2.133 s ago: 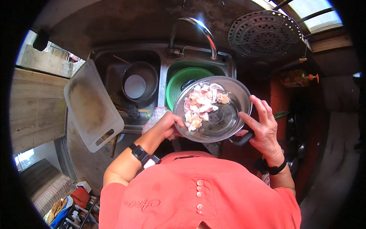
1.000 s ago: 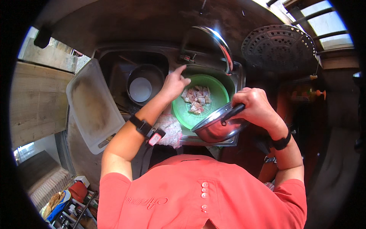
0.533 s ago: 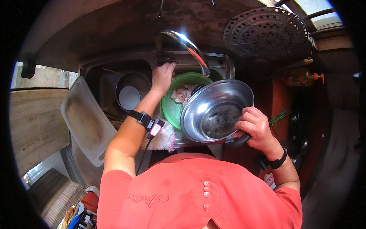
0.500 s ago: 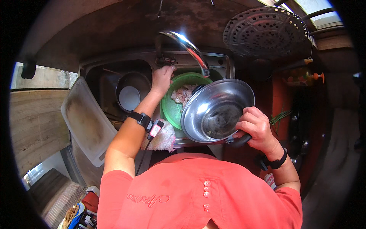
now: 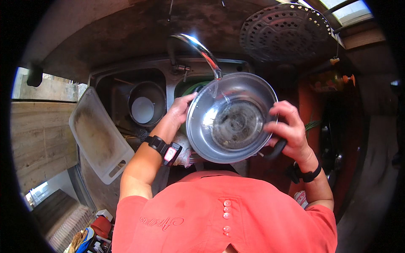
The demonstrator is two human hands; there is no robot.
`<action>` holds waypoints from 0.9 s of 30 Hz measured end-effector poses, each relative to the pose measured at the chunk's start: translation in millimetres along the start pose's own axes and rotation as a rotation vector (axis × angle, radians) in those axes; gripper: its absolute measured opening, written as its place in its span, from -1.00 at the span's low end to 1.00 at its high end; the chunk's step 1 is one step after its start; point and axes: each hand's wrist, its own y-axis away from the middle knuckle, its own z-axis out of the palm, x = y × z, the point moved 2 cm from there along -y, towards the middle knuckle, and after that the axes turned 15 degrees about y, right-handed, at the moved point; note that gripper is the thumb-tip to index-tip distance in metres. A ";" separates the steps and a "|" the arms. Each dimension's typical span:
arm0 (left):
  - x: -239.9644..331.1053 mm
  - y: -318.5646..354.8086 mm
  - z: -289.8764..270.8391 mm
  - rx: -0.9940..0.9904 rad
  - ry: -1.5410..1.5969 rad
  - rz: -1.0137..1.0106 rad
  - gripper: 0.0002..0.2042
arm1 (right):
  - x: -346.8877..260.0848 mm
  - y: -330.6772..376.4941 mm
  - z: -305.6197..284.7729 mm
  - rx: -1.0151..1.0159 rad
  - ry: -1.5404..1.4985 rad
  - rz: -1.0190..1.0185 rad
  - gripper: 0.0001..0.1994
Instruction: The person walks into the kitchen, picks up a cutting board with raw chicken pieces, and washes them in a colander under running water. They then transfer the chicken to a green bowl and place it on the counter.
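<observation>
A shiny metal pan [image 5: 202, 135] with black side handles is tilted under the curved faucet [image 5: 204, 52], above the right sink basin. A thin stream of water seems to run from the spout into it. My left hand [image 5: 181, 107] is closed at the pan's left edge, its fingertips partly hidden behind the rim. On the opposite side my right hand [image 5: 291, 128] grips the rim beside a black handle [image 5: 276, 151], fingers curled over the inside. The pan covers most of a green basket [image 5: 192, 87]; the raw meat seen in it earlier is hidden.
A dark pot [image 5: 159, 105] with a white bowl [image 5: 142, 110] stands in the left basin. A stained cutting board [image 5: 97, 135] leans left of the sink. A perforated metal disc [image 5: 287, 31] hangs at the upper right. A bottle with an orange cap [image 5: 331, 81] stands at right.
My left hand has left the faucet's lever and taken the pan's left edge. The pan has moved left and up beneath the spout, covering the green basket. Water now appears to flow.
</observation>
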 end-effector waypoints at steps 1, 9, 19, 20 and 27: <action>4.2 3.5 0.8 0.022 -0.030 0.025 -0.75 | 5.8 7.9 1.0 0.002 0.036 0.101 -0.53; 30.5 60.8 23.0 0.076 -0.252 0.328 -0.78 | 57.8 87.5 79.4 0.022 -1.140 0.956 -0.09; 36.1 89.3 5.4 -0.145 -0.220 0.579 -0.88 | 40.3 92.0 141.7 -0.151 -1.217 1.121 -0.85; 37.6 85.2 -0.1 -0.154 -0.154 0.568 -0.87 | 41.2 83.6 137.4 -0.122 -1.223 1.026 -0.85; 18.4 36.5 -2.3 -0.169 -0.015 0.335 -0.87 | 68.4 36.7 91.8 0.014 -1.547 1.072 -0.80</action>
